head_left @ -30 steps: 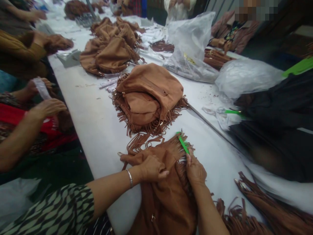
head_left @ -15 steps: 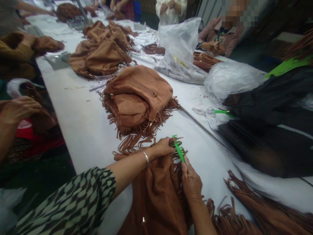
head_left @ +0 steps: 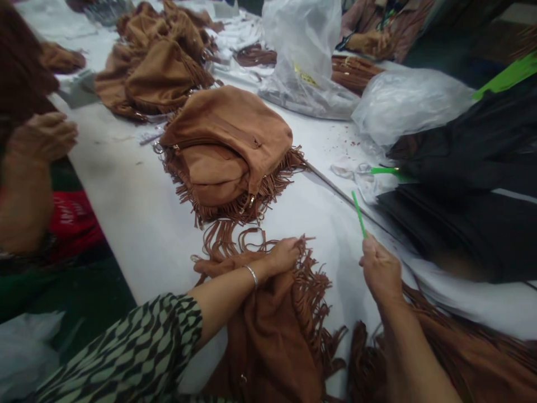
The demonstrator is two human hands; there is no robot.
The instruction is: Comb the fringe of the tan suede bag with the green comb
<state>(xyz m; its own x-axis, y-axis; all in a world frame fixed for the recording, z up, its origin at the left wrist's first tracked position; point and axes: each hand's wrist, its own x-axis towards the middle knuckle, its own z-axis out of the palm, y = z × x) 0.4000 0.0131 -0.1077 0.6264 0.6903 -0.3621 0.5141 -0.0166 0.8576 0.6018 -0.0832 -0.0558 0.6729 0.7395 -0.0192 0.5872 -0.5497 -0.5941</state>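
White work surface (head_left: 138, 224), long, shared with other workers. Fringed brown bag (head_left: 272, 330): near edge, just in front of a stacked brown bag (head_left: 226, 151). Left hand (head_left: 285, 254): clenched on the fringed bag's top fringe. Right hand (head_left: 380, 268): right of that bag, raised clear of it, gripping a green comb (head_left: 358, 212). Clear plastic bags (head_left: 306, 61): beyond the stacked bag.

A bag-making workshop: a long white worktable (head_left: 138, 224) runs the length of the room, carrying heaps of identical brown fringed suede bags (head_left: 226, 151), with more piled toward its far end (head_left: 155, 73). Clear plastic packing bags (head_left: 306, 56) lie along its right edge beside stacked black material (head_left: 461, 168). Another worker's hand (head_left: 39, 137) rests at the left edge.
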